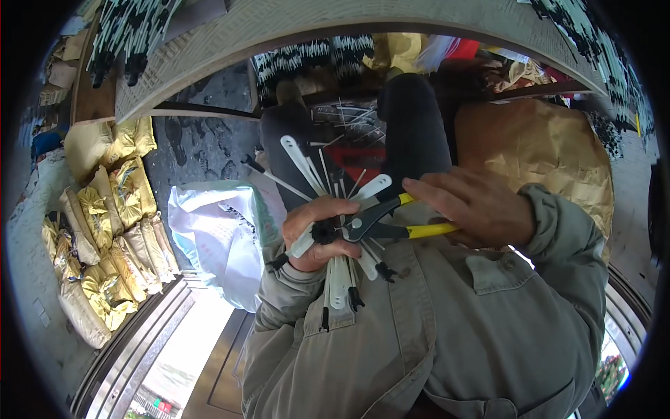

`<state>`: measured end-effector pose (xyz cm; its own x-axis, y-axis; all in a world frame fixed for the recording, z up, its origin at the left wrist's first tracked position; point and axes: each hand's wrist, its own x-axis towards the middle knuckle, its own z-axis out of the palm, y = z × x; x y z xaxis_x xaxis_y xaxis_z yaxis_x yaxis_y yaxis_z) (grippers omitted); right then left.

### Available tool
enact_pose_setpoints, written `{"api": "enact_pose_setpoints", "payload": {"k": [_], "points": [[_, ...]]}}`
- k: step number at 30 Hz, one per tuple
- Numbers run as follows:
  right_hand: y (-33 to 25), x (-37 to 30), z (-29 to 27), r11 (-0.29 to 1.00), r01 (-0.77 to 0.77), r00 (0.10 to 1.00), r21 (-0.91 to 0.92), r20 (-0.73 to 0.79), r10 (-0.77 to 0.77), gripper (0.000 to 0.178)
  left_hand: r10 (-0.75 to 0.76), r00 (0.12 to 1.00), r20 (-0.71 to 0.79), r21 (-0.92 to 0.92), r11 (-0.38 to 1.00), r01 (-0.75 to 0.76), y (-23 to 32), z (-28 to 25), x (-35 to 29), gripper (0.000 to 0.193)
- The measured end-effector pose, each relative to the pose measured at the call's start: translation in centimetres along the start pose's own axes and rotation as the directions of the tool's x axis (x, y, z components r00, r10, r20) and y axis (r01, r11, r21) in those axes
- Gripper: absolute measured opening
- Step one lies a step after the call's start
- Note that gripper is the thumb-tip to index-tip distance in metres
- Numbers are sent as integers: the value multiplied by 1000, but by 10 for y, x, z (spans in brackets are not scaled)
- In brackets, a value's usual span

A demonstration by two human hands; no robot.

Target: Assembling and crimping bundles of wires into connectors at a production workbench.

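Note:
My left hand (310,230) is closed around a bunch of white plastic sticks (339,283), fanned out in several directions. Some are flat with a rounded end and a hole; thinner ones end in black tips. A dark round tuft (324,232) shows between the thumb and fingers. Dark-jawed pliers (380,222) with yellow grips are held in my right hand (481,206), its fingers on the handles. The jaws point left, close beside the tuft, where a thin wire seems to run; whether they pinch it I cannot tell. The handles are spread apart.
A white plastic bag (216,230) stands to the left, beyond it several gold-wrapped packs (115,244). A large brown paper sack (537,153) lies right. Ahead runs a table edge (363,29), with bundles of black-and-white sticks (132,35) on top and more bundles (314,54) beneath.

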<state>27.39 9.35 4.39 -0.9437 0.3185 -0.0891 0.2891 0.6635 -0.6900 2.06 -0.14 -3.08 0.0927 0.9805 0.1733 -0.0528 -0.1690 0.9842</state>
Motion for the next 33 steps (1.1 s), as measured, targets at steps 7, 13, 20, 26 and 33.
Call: {"api": "enact_pose_setpoints", "payload": {"k": [7,13,20,26,33], "points": [[51,-2,37,110,-479,851,871,491,-187,49,131,928,348,-36,991,-127,5,-7,18,59],[15,7,21,993,99,994,72,-50,-95,44,58,998,-5,-7,998,-58,2,6,0,55],[16,14,40,969,-40,946,-244,-321,-42,27,-14,988,-156,65,998,24,1,17,-1,53],[38,29,73,995,25,947,-93,-315,-53,25,-70,966,-251,75,993,91,0,19,-5,51],[32,28,47,997,17,987,-71,-157,-28,25,62,970,-235,154,988,-26,0,12,-1,47]]}}
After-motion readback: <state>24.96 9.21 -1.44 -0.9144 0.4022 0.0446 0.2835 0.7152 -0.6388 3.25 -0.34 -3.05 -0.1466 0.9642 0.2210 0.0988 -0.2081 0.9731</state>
